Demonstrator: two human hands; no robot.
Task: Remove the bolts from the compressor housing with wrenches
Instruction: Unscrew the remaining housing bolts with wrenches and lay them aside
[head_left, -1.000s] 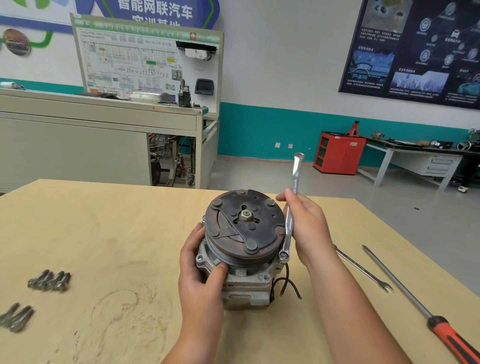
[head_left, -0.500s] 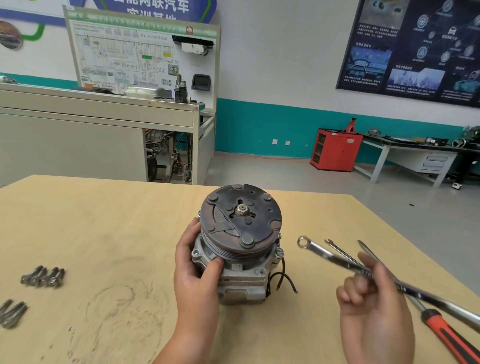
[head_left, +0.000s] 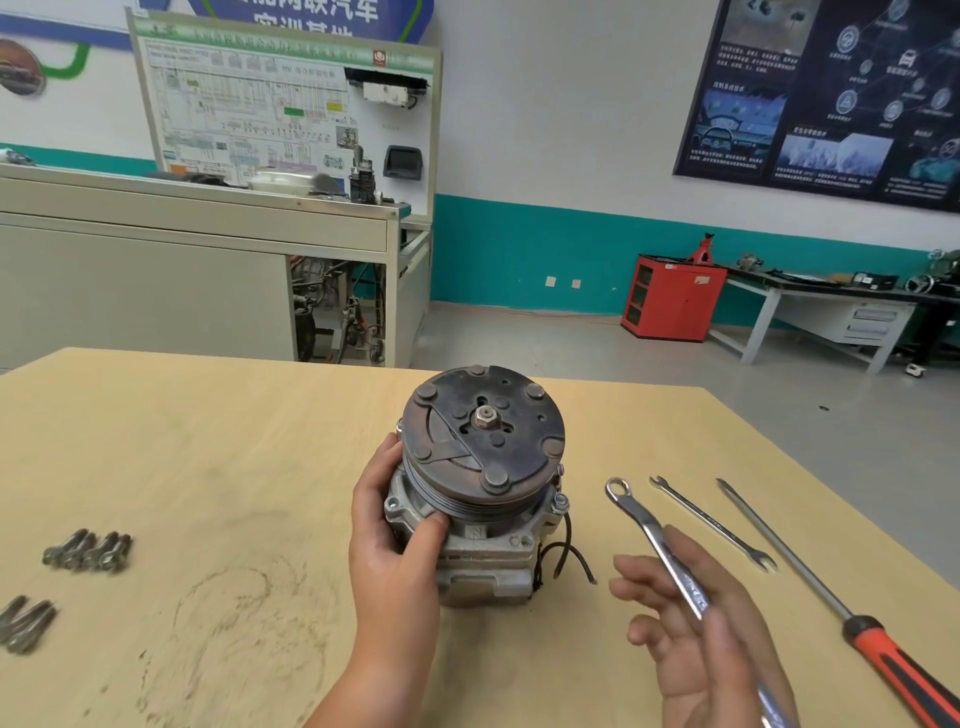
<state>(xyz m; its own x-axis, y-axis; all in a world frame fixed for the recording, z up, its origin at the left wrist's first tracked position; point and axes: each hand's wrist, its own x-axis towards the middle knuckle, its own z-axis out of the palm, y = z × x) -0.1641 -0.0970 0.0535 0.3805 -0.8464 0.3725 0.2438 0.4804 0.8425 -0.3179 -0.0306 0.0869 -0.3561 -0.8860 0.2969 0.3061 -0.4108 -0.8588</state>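
Nearest you, your right hand (head_left: 696, 623) is lying palm up with its fingers loosely spread. The wrench (head_left: 652, 538) is resting across it, ring end pointing away. Your left hand (head_left: 395, 545) is gripping the compressor (head_left: 483, 566), which is standing on the desk (head_left: 208, 441), clutch face up. You are working between bolts, I judge. Loose bolts (head_left: 88, 552) are lying to the left, and a bolt (head_left: 561, 502) is showing on the right ear. Next you are needing a firm grip and the ring seated squarely on that head.
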